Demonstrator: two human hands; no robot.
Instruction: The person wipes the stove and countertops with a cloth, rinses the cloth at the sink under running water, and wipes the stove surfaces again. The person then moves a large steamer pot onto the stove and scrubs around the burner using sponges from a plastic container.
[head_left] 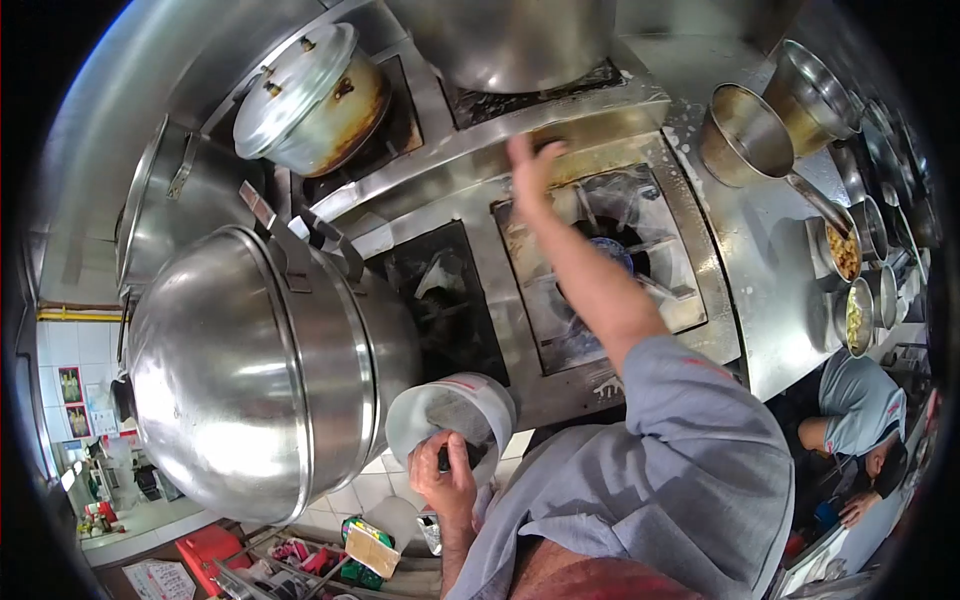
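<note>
My left hand [445,475] is closed at the near rim of a white plastic bucket [405,412], which looks wet and greyish inside. Something small and dark shows between its fingers; I cannot make out what. My right arm stretches across the gas stove. My right hand [532,170] is over the stove's back ledge, blurred, with thumb and fingers apart and nothing visible in it. Below that arm lies a wet burner [610,255] with a pale, whitish surface around it. A second, darker burner [438,295] is to its left.
A large domed steel pot [230,370] fills the left. A lidded pot [310,105] and a big stockpot [510,45] stand behind. Saucepans [745,135] and bowls of chopped food [843,252] line the right counter. Another person [865,400] is at lower right.
</note>
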